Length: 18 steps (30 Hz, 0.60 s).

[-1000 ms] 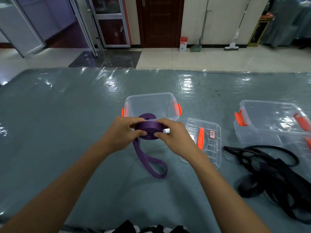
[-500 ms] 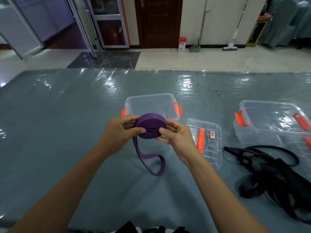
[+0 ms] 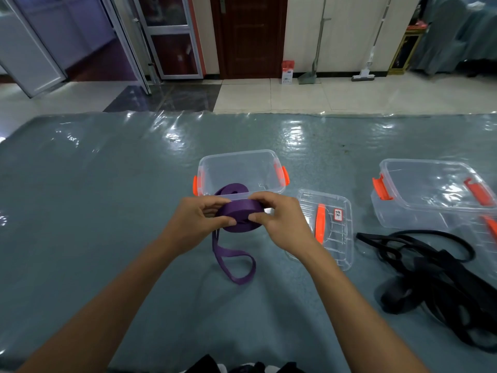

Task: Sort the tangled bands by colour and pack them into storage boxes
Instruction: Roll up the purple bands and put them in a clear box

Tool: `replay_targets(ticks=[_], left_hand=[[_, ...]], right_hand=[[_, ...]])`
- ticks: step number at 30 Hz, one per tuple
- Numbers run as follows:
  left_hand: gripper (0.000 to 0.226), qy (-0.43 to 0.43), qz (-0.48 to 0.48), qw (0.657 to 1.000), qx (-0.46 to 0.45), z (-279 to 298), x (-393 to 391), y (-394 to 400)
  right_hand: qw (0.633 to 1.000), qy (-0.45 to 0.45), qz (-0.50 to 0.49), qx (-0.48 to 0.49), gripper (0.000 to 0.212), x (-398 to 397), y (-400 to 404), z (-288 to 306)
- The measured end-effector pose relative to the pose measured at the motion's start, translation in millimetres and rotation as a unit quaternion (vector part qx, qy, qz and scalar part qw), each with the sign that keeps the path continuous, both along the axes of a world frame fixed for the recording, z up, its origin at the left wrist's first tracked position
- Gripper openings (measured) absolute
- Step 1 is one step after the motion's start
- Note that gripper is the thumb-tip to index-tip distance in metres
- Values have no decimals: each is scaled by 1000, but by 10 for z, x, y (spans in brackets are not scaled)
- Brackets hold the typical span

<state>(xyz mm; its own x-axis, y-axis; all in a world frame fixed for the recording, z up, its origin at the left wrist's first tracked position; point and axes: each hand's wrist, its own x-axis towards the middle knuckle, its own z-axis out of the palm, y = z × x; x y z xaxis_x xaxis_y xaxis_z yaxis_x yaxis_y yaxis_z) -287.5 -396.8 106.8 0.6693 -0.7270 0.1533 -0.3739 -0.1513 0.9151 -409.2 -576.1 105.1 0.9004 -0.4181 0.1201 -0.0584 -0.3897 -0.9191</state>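
Both hands, left hand (image 3: 195, 222) and right hand (image 3: 279, 222), pinched the purple band (image 3: 239, 215) coil, fingers curled, near the table (image 3: 80, 211) middle before the open box (image 3: 239, 170); a loosened grip risked it springing unrolled.

Coiled purple band (image 3: 242, 214) before open clear box (image 3: 239, 168), black tangle (image 3: 441, 281) right

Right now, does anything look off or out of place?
Mostly fine. The purple band is only partly coiled; its loose tail trails on the table. The black bands remain tangled at right.
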Motion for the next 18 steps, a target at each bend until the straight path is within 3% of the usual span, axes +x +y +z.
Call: replay_targets(ticks=[5,9,13,16,18], left_hand=[[45,24,15,999,-36,-7,-37,56],[43,5,25,999,-23,-52,-46,108],[41,-28,26,999,3,-96,-85,148],[39,-58,13,998,10,-93,-101,146],[39,-51,17,999,4,-95,-103,129]], right_hand=[[960,-36,-20,276,36,-61,-39,-16],[951,-32,-14,308,35,-101,45,-131],[993,-5,8,118,32,-151,75,-181],[998,17,53,-20,32,-171,78,-112],[997,15,53,-48,30,-164,62,-62]])
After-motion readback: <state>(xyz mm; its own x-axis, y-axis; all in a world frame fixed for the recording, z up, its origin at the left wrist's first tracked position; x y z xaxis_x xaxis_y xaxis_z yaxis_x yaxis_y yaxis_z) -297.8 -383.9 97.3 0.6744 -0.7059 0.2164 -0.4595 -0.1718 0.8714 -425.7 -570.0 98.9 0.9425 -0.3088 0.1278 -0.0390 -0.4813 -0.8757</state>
